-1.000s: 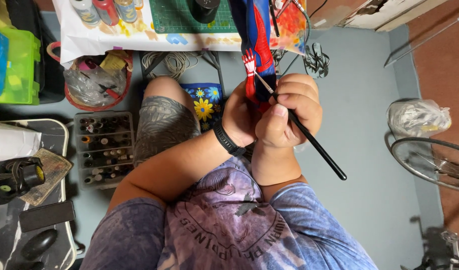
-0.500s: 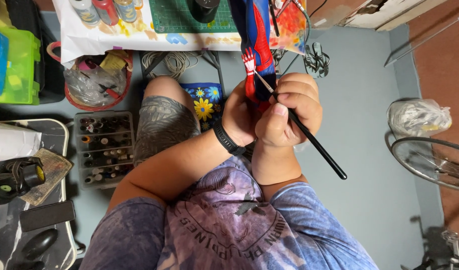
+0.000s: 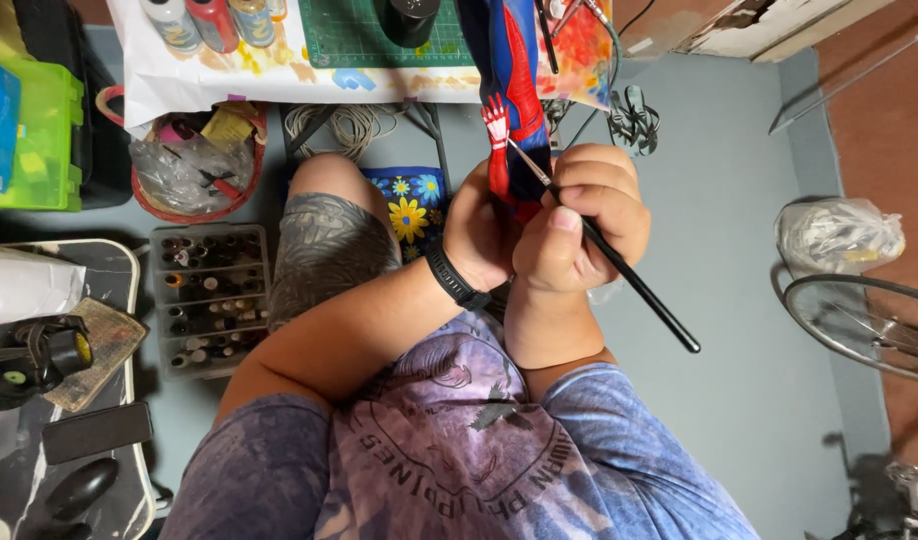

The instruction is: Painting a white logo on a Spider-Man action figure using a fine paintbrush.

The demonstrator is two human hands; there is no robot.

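Centre of the frame: my right hand [image 3: 579, 215] is closed around a thin black paintbrush [image 3: 619, 262], pen-style, handle trailing down to the lower right. The bristle tip sits up and left, at or just off the red hand of a red-and-blue figure [image 3: 509, 95]. A grip that close to the tip looks chosen for fine control on a small detail.

My left hand [image 3: 477, 235], black wristband [image 3: 457, 277] at the wrist, is curled around the figure's lower part. The fingers are mostly hidden behind it, so I judge it to be gripping but cannot see the hold fully. The two hands press together, the right seemingly braced on the left, which would steady the stroke.

The figure hangs down from the top centre of the frame, overlapping the edge of a paint-stained white table cover [image 3: 179, 80].

Surroundings:
- green cutting mat [image 3: 349, 35] and paint bottles [image 3: 214, 20] along the top edge
- compartment tray of small paint pots [image 3: 209, 295] on the floor, left of my knee, near to hand
- red basket of clutter [image 3: 184, 165] above it
- green plastic box [image 3: 39, 130] at the upper left
- wire rim [image 3: 864, 325] at the right edge
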